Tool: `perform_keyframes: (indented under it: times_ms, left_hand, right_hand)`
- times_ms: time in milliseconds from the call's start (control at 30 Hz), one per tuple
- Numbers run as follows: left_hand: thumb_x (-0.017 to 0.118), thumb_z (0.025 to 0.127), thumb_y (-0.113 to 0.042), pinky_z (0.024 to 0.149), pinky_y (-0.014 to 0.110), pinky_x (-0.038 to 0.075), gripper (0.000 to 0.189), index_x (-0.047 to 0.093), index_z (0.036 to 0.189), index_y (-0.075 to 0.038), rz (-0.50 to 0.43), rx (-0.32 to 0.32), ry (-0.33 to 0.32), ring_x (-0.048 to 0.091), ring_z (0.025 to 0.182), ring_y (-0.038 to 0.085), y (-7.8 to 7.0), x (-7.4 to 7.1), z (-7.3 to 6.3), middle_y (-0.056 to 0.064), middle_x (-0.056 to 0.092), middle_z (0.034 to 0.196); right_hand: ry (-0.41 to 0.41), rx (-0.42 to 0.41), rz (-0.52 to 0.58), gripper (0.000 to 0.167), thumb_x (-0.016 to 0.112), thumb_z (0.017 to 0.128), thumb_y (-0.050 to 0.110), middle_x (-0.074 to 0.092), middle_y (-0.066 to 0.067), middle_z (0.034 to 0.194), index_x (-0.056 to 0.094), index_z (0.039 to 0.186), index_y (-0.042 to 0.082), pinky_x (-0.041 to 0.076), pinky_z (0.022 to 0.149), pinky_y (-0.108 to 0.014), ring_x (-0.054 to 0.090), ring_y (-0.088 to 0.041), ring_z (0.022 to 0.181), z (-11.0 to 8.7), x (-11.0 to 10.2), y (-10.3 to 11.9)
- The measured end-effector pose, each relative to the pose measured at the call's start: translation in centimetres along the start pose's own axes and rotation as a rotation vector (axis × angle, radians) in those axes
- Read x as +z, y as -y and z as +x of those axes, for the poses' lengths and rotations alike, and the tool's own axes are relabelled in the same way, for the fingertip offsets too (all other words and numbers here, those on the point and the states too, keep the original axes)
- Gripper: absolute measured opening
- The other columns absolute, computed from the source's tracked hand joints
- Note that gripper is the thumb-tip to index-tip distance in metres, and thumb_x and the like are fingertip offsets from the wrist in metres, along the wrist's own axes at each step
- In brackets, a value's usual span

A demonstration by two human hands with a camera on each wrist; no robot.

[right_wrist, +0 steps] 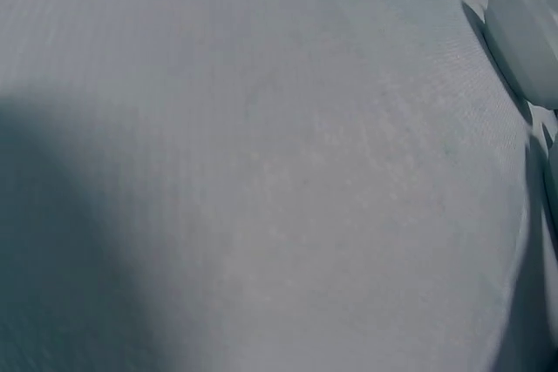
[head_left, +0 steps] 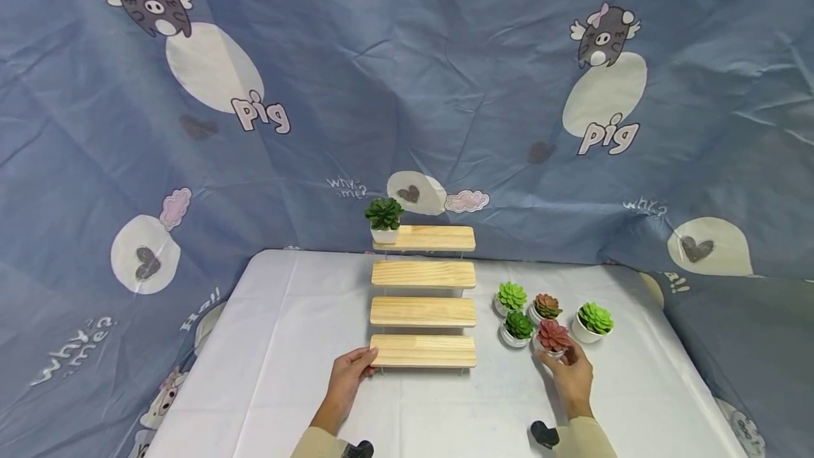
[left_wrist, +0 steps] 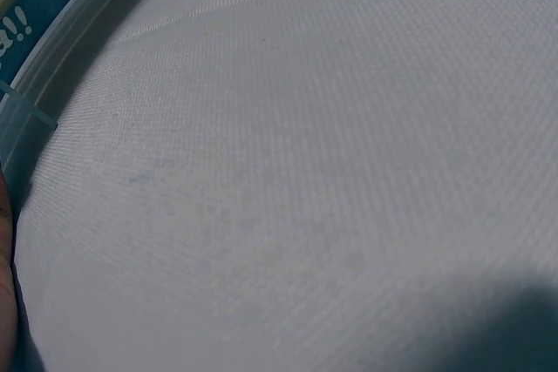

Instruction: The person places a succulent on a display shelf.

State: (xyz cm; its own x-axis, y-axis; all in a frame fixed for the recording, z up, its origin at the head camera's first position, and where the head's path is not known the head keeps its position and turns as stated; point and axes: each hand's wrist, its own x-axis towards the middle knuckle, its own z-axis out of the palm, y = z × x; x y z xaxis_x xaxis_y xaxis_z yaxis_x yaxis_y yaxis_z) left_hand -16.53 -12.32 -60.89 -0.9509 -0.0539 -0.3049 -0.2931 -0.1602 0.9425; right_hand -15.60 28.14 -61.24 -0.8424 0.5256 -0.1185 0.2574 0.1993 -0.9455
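A white cloth point(head_left: 305, 331), lightly creased, covers the table, and a wrinkled blue curtain point(head_left: 407, 90) rises behind it and wraps round both sides. The curtain is printed with dark winged pigs, pale ovals and hearts; "pig" point(head_left: 261, 113) reads at far left and again at far right, "why me?" in the middle and on the left, "why?" on the right, and "Ha!!" low on the left. In the middle of the table stands a wooden stand point(head_left: 422, 312) of four stepped boards, rising away from the person. The left hand point(head_left: 348, 377) pinches the near left corner of its lowest board. To the right of the stand, the right hand point(head_left: 572, 377) has its thumb and fingers round the white pot of a red plant point(head_left: 553, 335); whether that pot is lifted cannot be told. Just beyond and beside it sit a brownish-red plant point(head_left: 545, 307), a small dark green plant point(head_left: 518, 327) and a light green plant point(head_left: 510, 297), with a bright green plant point(head_left: 594, 319) to the right. A bushy plant point(head_left: 384, 219) rests at the left end of the top board.
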Motion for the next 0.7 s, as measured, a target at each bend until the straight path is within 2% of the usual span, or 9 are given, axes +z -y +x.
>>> perform_keyframes:
  times_ms: [133, 333, 400, 700]
  left_hand:
    - [0.068, 0.091, -0.016, 0.065, 0.020, 0.051, 0.039, 0.060, 0.111, 0.016, 0.008, 0.005, -0.002, 0.059, 0.069, 0.009, 0.1, 0.0, 0.1, 0.002, 0.066, 0.079]
    - [0.068, 0.091, -0.019, 0.065, 0.020, 0.051, 0.041, 0.060, 0.113, 0.015, 0.027, -0.004, -0.006, 0.060, 0.070, 0.010, 0.0, 0.0, 0.3, 0.002, 0.066, 0.079]
    - [0.068, 0.091, -0.019, 0.065, 0.020, 0.051, 0.041, 0.060, 0.113, 0.015, 0.027, -0.010, -0.008, 0.059, 0.070, 0.010, 0.1, 0.0, 0.4, 0.002, 0.066, 0.079]
    - [0.065, 0.093, -0.018, 0.065, 0.021, 0.051, 0.040, 0.059, 0.114, 0.015, 0.010, -0.026, 0.007, 0.059, 0.071, 0.009, 0.3, 0.0, 0.5, 0.000, 0.066, 0.080]
  right_hand:
    - [0.009, -0.002, 0.036, 0.073, 0.073, 0.077, -0.004, 0.046, -0.031, 0.136, 0.037, 0.140, -0.010, 0.035, 0.082, 0.000, 0.046, -0.028, 0.121, 0.0, -0.1, 0.2]
    - [0.031, 0.021, 0.076, 0.076, 0.075, 0.077, -0.003, 0.046, -0.029, 0.136, 0.036, 0.142, -0.008, 0.038, 0.078, 0.000, 0.046, 0.005, 0.096, -0.1, -0.7, 0.4]
    - [0.038, 0.027, 0.073, 0.076, 0.076, 0.077, -0.001, 0.047, -0.029, 0.135, 0.037, 0.142, -0.008, 0.039, 0.076, 0.000, 0.045, 0.012, 0.089, -0.2, -0.8, 0.4]
    - [0.049, -0.019, 0.115, 0.076, 0.077, 0.077, -0.003, 0.049, -0.027, 0.134, 0.038, 0.142, -0.007, 0.042, 0.078, -0.003, 0.048, 0.020, 0.086, -0.5, -1.6, 1.1]
